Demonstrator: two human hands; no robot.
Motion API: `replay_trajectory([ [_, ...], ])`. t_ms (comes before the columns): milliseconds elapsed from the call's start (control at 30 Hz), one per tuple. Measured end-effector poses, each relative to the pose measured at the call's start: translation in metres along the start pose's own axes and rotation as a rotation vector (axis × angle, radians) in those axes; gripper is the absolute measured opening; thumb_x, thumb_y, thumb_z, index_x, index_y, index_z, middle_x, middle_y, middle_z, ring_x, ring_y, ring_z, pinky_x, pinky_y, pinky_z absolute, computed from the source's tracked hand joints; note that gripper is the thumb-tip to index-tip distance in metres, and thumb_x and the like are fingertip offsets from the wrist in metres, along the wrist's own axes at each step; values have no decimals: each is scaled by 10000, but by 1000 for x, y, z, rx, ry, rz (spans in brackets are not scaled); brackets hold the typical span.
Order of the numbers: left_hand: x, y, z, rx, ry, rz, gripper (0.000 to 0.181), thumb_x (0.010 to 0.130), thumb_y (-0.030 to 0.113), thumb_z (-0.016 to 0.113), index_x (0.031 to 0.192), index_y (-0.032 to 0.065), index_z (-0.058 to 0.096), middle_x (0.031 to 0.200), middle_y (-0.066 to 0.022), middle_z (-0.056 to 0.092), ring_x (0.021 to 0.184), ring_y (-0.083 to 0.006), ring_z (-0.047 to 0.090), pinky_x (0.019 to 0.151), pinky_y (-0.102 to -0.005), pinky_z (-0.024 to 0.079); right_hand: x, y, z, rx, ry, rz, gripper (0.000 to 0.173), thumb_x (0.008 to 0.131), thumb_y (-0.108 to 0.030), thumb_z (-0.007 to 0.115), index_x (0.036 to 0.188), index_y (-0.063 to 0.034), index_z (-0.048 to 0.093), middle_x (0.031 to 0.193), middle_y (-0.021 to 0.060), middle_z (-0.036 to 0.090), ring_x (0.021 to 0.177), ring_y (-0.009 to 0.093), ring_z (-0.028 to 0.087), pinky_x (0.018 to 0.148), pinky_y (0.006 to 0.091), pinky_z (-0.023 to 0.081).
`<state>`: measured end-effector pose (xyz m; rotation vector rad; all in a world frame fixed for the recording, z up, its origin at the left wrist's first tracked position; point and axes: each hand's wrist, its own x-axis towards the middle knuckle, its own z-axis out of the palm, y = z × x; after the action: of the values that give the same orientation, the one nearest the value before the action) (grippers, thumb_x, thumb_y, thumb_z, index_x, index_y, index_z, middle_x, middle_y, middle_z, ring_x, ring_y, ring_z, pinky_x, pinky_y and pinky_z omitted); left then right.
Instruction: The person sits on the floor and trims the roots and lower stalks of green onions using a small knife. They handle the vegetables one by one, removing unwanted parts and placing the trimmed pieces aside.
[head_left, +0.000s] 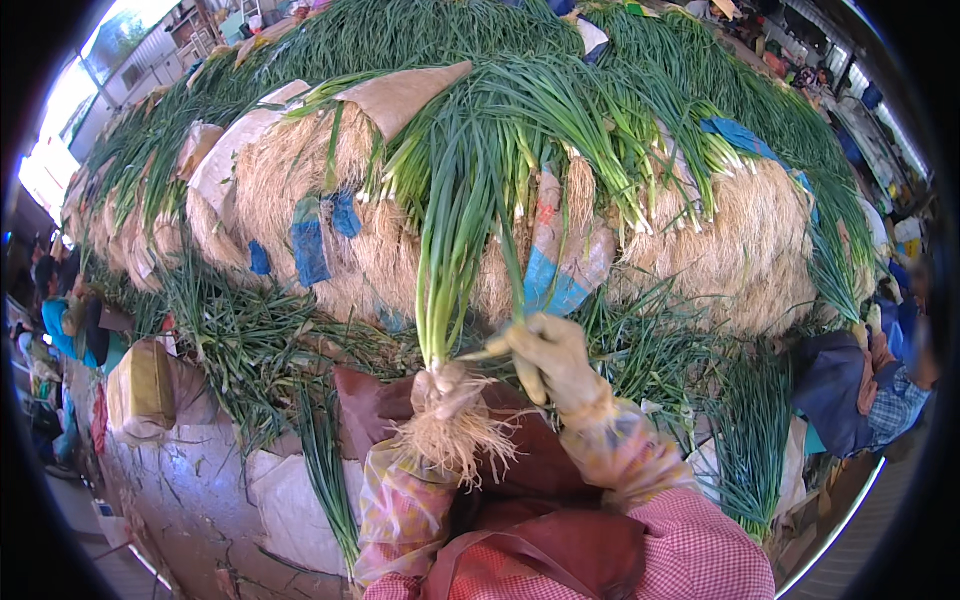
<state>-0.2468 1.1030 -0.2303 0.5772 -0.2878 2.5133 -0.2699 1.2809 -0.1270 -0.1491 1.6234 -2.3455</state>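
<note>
My left hand, in a pale glove, is closed around the white lower stalks of a bunch of green onions. Its leaves point away from me over the heap, and its roots hang toward me, partly covering the hand. To the right, my right hand, also gloved, has its fingers curled around a green onion leaf that hangs limp beside the bunch. A thin pale stalk end sticks out from these fingers toward the bunch. Clear plastic covers both forearms, above a dark red apron.
A long heap of green onions with pale roots lies ahead. Loose leaves litter the floor before it. A yellowish container stands at the left. Bunches lie at both my sides. A person sits at the right, another at the far left.
</note>
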Motion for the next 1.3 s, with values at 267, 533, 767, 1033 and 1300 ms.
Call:
replay_trajectory([
  [267,20,-30,53,608,723,-289,450,916,264,583,1240,-45,540,737,-66,601,634,-129,570,545,-259,472,-96,-17,-51,11,163,-350,187,905,-105,625,822,61,651,656,187,669,373,149,555,300,245,412],
  [533,27,-31,42,783,827,-314,408,951,306,581,1199,-17,584,748,-45,617,585,-132,603,513,-275,504,-40,24,-152,-1261,680,240,611,932,-435,583,1333,8,455,882,104,705,711,180,688,605,327,542],
  [767,-3,-48,-5,1289,971,-11,374,1001,365,492,994,13,618,792,-21,597,683,-76,536,577,-252,449,12,100,-40,-264,-85,270,530,949,-385,573,1233,62,537,1100,172,653,903,229,679,778,321,550],
  [1033,-21,-50,36,1307,990,184,322,1007,276,497,1152,-2,574,919,2,608,786,-53,536,683,-217,455,43,112,16,330,65,197,371,970,-197,513,1163,119,547,1089,231,643,950,310,670,801,358,564],
  [1300,-44,-42,40,1620,1107,436,277,932,59,577,1200,-2,542,968,-13,610,822,-92,548,711,-227,470,34,112,76,541,-41,269,430,978,-347,518,1164,41,531,1119,236,635,1007,310,647,844,389,555],
])
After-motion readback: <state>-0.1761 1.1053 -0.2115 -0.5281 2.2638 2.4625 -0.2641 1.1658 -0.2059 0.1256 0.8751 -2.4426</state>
